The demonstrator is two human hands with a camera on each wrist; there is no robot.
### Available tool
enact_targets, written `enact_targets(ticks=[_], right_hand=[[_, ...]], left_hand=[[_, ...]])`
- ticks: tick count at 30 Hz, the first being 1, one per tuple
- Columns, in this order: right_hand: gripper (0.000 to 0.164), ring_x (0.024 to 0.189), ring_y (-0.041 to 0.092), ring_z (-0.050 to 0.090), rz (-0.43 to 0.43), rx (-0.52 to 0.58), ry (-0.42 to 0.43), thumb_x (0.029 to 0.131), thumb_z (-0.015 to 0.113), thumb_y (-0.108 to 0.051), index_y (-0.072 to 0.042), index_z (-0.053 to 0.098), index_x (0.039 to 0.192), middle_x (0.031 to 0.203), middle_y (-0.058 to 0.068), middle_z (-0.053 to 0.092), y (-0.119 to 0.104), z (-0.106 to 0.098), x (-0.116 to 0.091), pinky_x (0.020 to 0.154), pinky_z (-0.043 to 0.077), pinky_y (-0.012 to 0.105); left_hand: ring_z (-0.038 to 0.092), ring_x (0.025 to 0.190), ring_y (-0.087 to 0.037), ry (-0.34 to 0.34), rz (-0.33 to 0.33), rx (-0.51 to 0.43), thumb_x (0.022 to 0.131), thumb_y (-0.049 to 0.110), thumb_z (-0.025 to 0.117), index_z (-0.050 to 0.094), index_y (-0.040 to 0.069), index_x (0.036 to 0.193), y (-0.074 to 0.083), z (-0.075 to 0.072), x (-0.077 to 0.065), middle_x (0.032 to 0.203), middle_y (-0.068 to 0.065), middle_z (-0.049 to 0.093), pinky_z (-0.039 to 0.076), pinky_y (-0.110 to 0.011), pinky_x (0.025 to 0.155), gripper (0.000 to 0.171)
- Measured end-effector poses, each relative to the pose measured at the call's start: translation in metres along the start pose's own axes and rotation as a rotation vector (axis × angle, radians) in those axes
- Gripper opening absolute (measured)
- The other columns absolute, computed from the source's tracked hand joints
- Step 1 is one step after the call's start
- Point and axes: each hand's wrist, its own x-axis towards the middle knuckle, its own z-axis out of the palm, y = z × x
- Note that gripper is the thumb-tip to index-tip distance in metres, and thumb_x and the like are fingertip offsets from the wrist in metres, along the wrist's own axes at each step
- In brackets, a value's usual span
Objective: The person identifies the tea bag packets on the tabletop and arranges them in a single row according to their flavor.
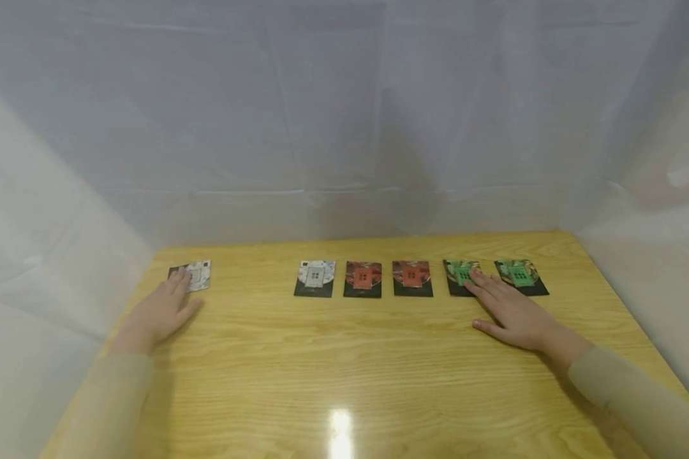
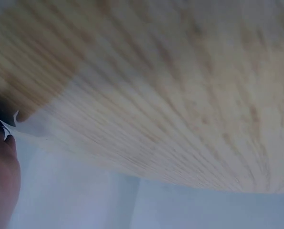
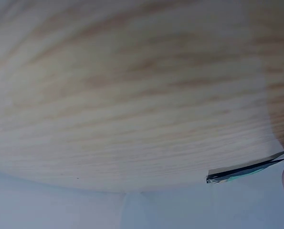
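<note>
At the far left of the table, my left hand (image 1: 157, 312) rests its fingers on a white-and-black printed packet (image 1: 200, 275), covering part of it. My right hand (image 1: 517, 315) lies flat with its fingertips on the lower right of a green-and-black packet (image 1: 458, 271), thumb spread to the side. Just beyond that hand is a second green packet (image 1: 521, 275), set slightly askew. In the right wrist view, a packet's thin edge (image 3: 242, 171) shows beside a finger. The left wrist view catches only part of the left hand (image 2: 1, 176) and a dark packet corner.
Between the hands, in a row, lie another white packet (image 1: 316, 277) and two red packets (image 1: 363, 278), (image 1: 411, 277). They sit near the back edge of the wooden table (image 1: 321, 357). Pale sheeting (image 1: 344, 127) hangs behind and at both sides.
</note>
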Motion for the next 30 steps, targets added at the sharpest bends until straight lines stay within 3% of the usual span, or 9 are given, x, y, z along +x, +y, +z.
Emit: enact_targets(ticks=[14, 22, 30], right_hand=[[0.079, 0.159, 0.040, 0.034, -0.020, -0.008, 0.020, 0.105, 0.064, -0.042, -0.003, 0.032, 0.166, 0.170, 0.028, 0.034, 0.000, 0.000, 0.000, 0.133, -0.009, 0.016], [0.079, 0.159, 0.040, 0.034, -0.015, -0.006, 0.023, 0.105, 0.065, -0.041, -0.003, 0.033, 0.165, 0.170, 0.028, 0.034, 0.001, 0.001, 0.000, 0.133, -0.009, 0.017], [0.080, 0.160, 0.038, 0.032, -0.013, 0.004, 0.016, 0.105, 0.065, -0.041, -0.003, 0.031, 0.166, 0.170, 0.028, 0.034, 0.001, 0.001, 0.000, 0.132, -0.010, 0.016]], left_hand=[[0.015, 0.156, -0.062, 0.030, 0.022, -0.031, 0.111, 0.055, 0.044, 0.018, -0.024, 0.158, 0.020, 0.005, 0.006, 0.168, -0.044, 0.008, 0.018, -0.069, 0.129, 0.095], [0.018, 0.155, -0.061, 0.012, 0.016, -0.008, 0.110, 0.058, 0.043, 0.019, -0.024, 0.157, 0.036, 0.000, 0.007, 0.168, -0.044, 0.010, 0.025, -0.067, 0.128, 0.097], [0.015, 0.158, -0.058, -0.006, 0.011, 0.018, 0.110, 0.060, 0.040, 0.018, -0.022, 0.158, 0.055, 0.005, 0.013, 0.170, -0.041, 0.008, 0.024, -0.063, 0.130, 0.098]])
